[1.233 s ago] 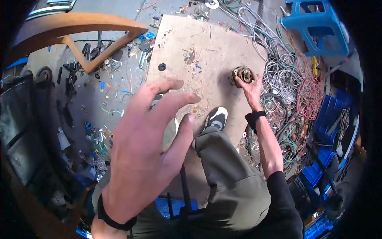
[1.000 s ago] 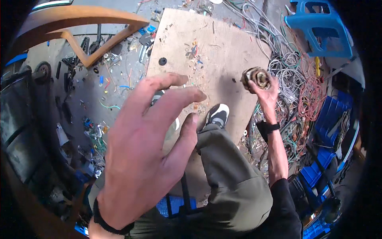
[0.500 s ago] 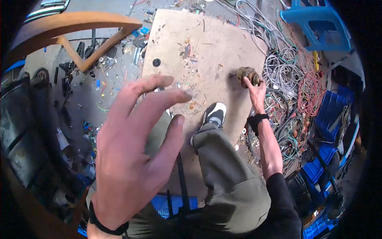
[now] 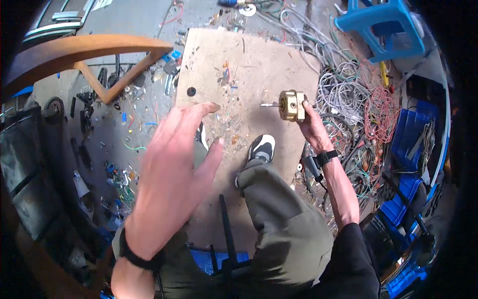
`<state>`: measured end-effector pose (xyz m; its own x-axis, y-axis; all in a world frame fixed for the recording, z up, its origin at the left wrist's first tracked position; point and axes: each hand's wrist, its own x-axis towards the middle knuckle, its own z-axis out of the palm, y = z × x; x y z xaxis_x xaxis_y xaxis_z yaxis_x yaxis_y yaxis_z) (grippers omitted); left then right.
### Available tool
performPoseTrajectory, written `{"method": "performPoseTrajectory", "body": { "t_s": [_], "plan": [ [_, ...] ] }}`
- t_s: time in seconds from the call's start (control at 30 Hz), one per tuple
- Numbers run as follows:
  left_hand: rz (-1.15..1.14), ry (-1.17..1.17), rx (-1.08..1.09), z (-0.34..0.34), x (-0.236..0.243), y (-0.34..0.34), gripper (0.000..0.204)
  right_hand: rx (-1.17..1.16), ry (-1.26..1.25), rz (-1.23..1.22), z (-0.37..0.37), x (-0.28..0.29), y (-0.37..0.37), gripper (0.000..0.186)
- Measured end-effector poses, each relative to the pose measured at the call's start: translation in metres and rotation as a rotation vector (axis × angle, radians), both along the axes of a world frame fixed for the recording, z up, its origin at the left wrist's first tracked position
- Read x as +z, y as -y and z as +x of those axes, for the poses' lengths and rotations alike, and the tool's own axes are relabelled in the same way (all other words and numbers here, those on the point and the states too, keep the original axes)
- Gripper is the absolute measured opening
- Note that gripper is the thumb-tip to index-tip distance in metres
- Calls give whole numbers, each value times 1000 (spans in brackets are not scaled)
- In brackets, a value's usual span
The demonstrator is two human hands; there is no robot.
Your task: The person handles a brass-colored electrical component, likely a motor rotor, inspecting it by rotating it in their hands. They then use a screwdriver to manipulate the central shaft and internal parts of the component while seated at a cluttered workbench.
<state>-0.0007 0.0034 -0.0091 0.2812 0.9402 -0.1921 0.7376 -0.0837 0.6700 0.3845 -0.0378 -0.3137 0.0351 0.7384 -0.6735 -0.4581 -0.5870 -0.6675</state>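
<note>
A person looks down over a wooden board (image 4: pixel 269 55) lying on a littered floor; the right hand (image 4: pixel 314 130) is clamped around a round, brass-coloured metal part (image 4: pixel 293 105), thumb and fingers at its right side, and the part is held out over the right portion of the board, its thin shaft (image 4: pixel 270 105) pointing left; the left hand (image 4: pixel 172 139), slightly blurred, hangs nearer the camera with thumb and fingers apart, with nothing seen between them, well apart from the part. With only 1 of the 2 hands supporting it, the part could tip or slip, as the grip sits at 1 end and the piece looks heavy; a drop might bend the shaft or strike the black-and-white shoe (image 4: pixel 262 149) planted nearby; the heap of tangled cables (image 4: pixel 348 94) just beyond the board's right edge could snag the part or a wristband if the arm swung low; the loose scraps (image 4: pixel 226 74) strewn on the board could make it rock or roll if set down there; any sharp rim could nick bare fingers.
</note>
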Motion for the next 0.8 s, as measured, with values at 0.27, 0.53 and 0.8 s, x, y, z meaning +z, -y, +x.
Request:
{"method": "performPoseTrajectory", "body": {
  "t_s": [0.27,0.53,0.8],
  "plan": [
    [-102,182,125,6,-4,-1,111,37,-368,244,-83,222,-62,67],
    [84,1049,223,22,31,-9,136,-49,-771,194,-198,361,-61,79],
    [31,813,124,17,26,-9,122,-98,-754,99,-229,330,-31,66]
  ]
}}
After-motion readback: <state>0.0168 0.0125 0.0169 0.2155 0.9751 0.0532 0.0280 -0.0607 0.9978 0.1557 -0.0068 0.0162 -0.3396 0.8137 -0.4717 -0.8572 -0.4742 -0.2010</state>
